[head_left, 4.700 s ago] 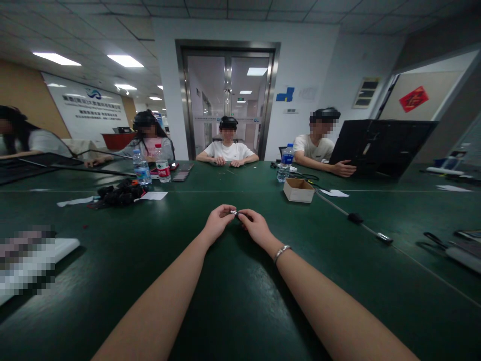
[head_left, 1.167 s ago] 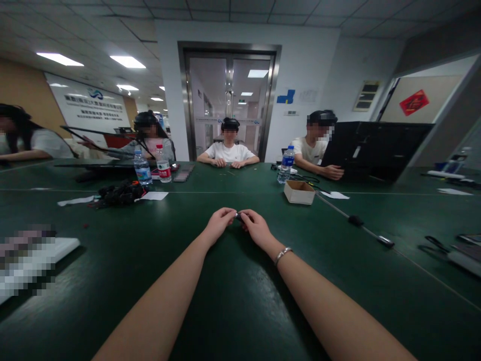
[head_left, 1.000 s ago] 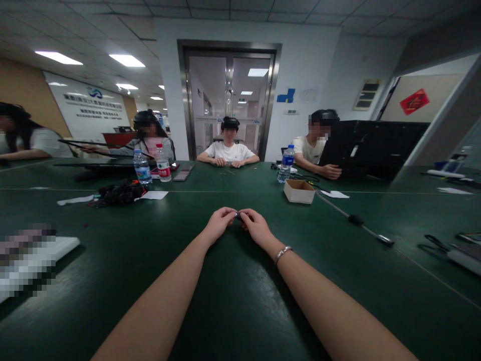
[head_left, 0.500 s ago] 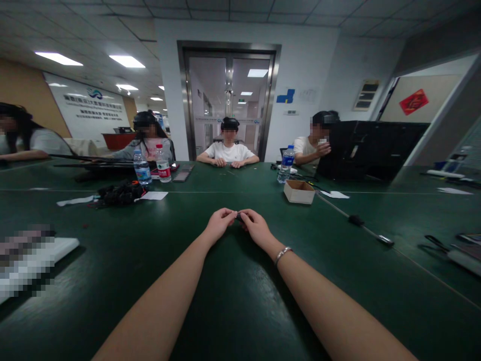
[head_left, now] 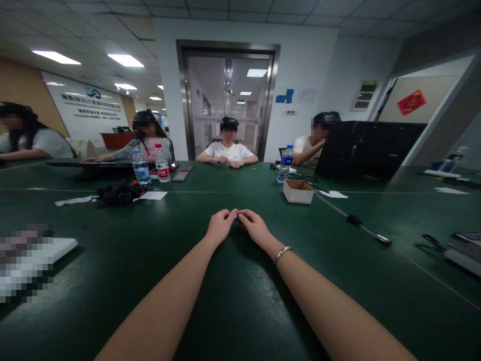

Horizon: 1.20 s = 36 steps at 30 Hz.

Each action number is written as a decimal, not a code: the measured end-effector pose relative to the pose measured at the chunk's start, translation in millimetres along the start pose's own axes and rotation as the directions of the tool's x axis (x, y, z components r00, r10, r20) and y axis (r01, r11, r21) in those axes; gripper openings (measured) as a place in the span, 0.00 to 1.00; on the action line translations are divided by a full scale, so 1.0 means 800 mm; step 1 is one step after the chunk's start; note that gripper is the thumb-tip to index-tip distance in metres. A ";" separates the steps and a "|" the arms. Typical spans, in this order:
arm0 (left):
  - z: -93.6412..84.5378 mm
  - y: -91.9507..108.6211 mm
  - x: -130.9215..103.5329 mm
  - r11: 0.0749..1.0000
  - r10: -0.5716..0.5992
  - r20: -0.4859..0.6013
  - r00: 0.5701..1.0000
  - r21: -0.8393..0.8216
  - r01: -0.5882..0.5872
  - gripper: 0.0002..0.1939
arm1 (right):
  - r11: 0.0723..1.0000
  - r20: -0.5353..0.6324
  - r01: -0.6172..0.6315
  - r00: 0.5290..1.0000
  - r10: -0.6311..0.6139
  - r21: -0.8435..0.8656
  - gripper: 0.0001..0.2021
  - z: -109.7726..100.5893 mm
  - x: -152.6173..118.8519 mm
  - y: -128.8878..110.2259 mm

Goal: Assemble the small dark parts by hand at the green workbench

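A small dark object (head_left: 237,217) is pinched between my two hands over the green table (head_left: 233,281). My left hand (head_left: 220,226) has its thumb and fingers closed at the object's left side. From the right, my right hand (head_left: 254,224) grips the same piece with bent fingers, and a silver bracelet (head_left: 282,255) circles that wrist. The fingers cover most of the object, so its shape and details cannot be made out.
An open cardboard box (head_left: 298,192) and a bottle (head_left: 285,164) stand ahead right, by cables. Ahead left are black tangled items (head_left: 119,193), white paper (head_left: 153,195) and two bottles. A pixelated item lies at far left. Several people sit across the table.
My left hand has turned slightly, its thumb now more upright by the object. Across the table, a person's dark panel at the left lies lower, and another person's hands have shifted.
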<state>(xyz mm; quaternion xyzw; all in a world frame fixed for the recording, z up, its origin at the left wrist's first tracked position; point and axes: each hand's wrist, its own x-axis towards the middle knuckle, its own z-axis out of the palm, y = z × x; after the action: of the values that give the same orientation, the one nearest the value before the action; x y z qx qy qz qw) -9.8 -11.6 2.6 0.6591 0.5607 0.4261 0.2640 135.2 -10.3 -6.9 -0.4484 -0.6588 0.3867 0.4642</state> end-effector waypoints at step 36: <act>-0.006 -0.019 0.005 0.993 0.115 0.039 0.993 0.008 -0.115 0.16 | 1.000 -0.035 -0.016 0.999 0.015 -0.014 0.10 -0.001 -0.001 -0.003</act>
<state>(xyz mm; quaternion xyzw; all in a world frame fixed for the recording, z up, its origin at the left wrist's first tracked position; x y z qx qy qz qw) -21.6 -5.1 -6.9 0.6998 0.5187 0.4249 0.2463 135.3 -11.4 -4.7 -0.4634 -0.6498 0.3779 0.4693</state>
